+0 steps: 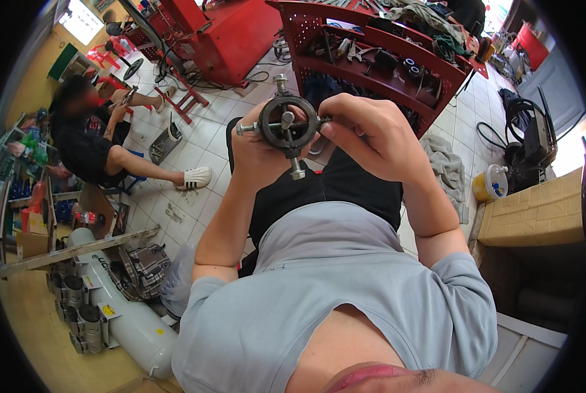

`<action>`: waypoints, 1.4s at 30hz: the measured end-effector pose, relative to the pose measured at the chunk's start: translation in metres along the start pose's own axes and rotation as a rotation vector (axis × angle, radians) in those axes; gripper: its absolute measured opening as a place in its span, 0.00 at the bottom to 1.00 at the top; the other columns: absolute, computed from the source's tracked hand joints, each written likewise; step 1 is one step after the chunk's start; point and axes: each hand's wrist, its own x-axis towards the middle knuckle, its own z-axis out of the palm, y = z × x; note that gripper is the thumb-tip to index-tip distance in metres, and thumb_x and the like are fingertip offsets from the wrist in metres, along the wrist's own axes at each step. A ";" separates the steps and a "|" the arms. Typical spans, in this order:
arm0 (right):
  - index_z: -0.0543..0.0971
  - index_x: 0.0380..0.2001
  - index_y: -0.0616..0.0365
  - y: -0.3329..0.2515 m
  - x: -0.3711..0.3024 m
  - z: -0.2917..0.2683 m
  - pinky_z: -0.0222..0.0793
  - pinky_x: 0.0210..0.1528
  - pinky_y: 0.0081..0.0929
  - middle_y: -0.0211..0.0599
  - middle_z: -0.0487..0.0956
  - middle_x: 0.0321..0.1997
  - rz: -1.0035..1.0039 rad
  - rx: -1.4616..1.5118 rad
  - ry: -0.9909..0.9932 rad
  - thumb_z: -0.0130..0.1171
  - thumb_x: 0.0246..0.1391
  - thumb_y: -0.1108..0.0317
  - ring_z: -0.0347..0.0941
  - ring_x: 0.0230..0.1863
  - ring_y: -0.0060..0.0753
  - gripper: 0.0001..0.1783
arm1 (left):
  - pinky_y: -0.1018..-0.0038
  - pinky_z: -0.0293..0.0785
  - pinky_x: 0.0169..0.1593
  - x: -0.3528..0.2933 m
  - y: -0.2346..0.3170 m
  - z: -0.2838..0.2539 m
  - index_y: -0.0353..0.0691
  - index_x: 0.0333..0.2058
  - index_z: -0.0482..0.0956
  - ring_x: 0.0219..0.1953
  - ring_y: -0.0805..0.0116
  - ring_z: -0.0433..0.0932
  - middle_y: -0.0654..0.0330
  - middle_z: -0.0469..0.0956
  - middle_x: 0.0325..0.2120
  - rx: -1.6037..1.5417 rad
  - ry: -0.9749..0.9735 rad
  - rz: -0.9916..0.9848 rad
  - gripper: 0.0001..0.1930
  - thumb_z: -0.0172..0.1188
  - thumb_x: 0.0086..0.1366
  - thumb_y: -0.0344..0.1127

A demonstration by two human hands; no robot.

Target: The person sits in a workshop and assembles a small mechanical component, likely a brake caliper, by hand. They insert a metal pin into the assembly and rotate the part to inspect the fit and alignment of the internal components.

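Note:
A round black metal ring (271, 138) with several bolts set through its rim is up in front of me, above my lap. My left hand (248, 157) is wrapped around it from behind and from the left; the ring hides most of those fingers. Silvery bolt heads stick out at its top, left and bottom, and threaded shanks reach into the middle. At the right side of the ring, the thumb and fingers of my right hand (375, 134) pinch a small dark bolt (322, 122), which is mostly covered.
Beyond my hands stands a red tool cart (371, 72) with tools and cloths. A red machine (224, 46) is behind it to the left. On the left, a seated person (86, 137) holds a phone. A white tank (119, 301) lies lower left; a yellow-white bucket (489, 185) is at right.

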 end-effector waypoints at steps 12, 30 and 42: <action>0.78 0.37 0.57 -0.001 0.000 -0.002 0.66 0.23 0.31 0.37 0.78 0.23 0.053 0.026 -0.040 0.59 0.62 0.64 0.76 0.22 0.41 0.08 | 0.78 0.79 0.41 -0.001 0.003 0.000 0.36 0.38 0.80 0.34 0.76 0.81 0.61 0.83 0.34 -0.039 0.005 -0.087 0.18 0.76 0.47 0.23; 0.76 0.44 0.56 0.007 0.000 0.006 0.68 0.23 0.27 0.33 0.77 0.24 -0.030 -0.054 0.080 0.64 0.54 0.68 0.75 0.21 0.33 0.14 | 0.75 0.81 0.45 0.001 0.003 -0.001 0.34 0.41 0.79 0.37 0.74 0.83 0.59 0.84 0.34 -0.154 -0.007 -0.128 0.19 0.75 0.50 0.24; 0.77 0.43 0.55 0.008 -0.001 0.004 0.65 0.23 0.24 0.31 0.74 0.19 0.159 0.100 0.003 0.64 0.45 0.68 0.71 0.18 0.26 0.19 | 0.73 0.82 0.44 -0.002 -0.002 0.009 0.31 0.44 0.80 0.37 0.71 0.85 0.56 0.85 0.33 -0.296 0.002 -0.269 0.20 0.74 0.53 0.26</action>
